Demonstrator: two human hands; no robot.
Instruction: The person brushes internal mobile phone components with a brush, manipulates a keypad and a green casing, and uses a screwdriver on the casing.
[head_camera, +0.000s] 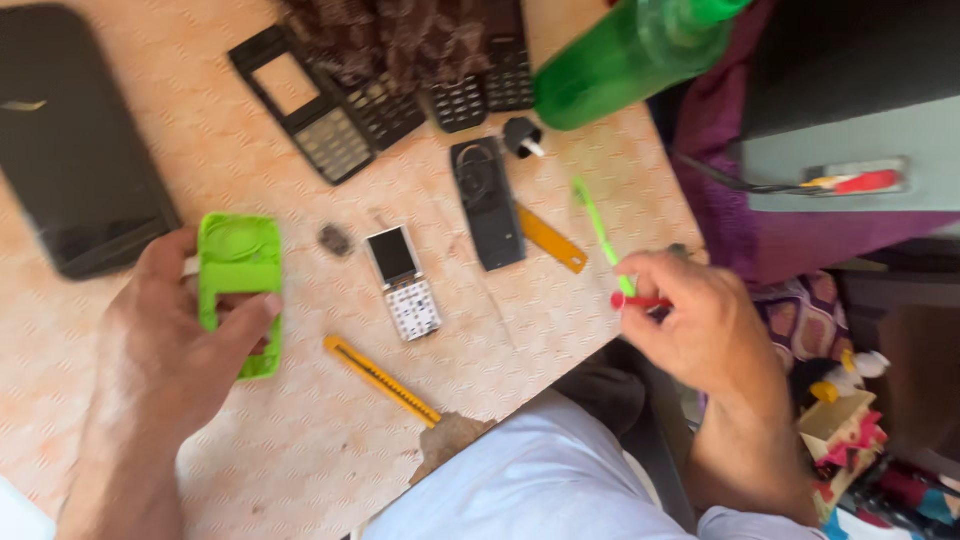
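Observation:
My left hand (170, 350) grips a bright green phone shell (238, 285) by its lower half, just above the patterned table (300, 450). My right hand (695, 325) is at the table's right edge, closed on a green toothbrush (600, 232) and a small red-tipped tool (632, 300). Between my hands lies a small white keypad phone (402, 281) with a dark screen. A black phone back cover (487, 205) lies beyond it, apart from both hands.
Two yellow strips (380, 380) (552, 240) lie on the table. Black phone frames and keypads (330, 110), a brown patterned cloth (400, 40), a dark tablet (70, 140), a green bottle (630, 55) and a small black plug (521, 135) sit at the back. My white-clothed lap (540, 480) is below.

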